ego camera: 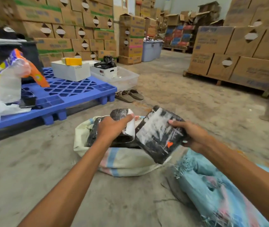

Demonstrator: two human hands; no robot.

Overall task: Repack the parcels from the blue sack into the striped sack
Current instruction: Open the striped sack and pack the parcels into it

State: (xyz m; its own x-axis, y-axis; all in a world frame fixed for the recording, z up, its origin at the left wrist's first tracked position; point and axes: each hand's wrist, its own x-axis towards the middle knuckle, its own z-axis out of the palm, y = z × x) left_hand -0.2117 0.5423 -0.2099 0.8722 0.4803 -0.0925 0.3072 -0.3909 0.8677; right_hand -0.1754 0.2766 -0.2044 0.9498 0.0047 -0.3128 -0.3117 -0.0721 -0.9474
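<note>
Small parcel (119, 114): gripped by the left hand (112, 126), whose fingers are curled round its white-labelled end. It is held right over the striped sack's mouth, judged ready to be dropped in.
Large parcel (156, 136): grasped at its right edge by the right hand (194, 136), thumb on top and fingers wrapped beneath. It is held tilted, with its lower corner over the sack's near rim, so it is judged to be next in.
Striped sack (124, 159): set on the floor straight ahead with its mouth spread open, so that parcels can be fed in from above. Dark parcels (94, 133) are seen inside.
Blue sack (212, 185): laid slumped at the right, just beside the striped one and within the right hand's reach. What is left inside cannot be told.
Floor (171, 82): bare, dusty concrete.
Room: a storeroom walled with stacked cartons (229, 46). A blue pallet (74, 90) lies at the left, with sandals (129, 95) left beside it.
</note>
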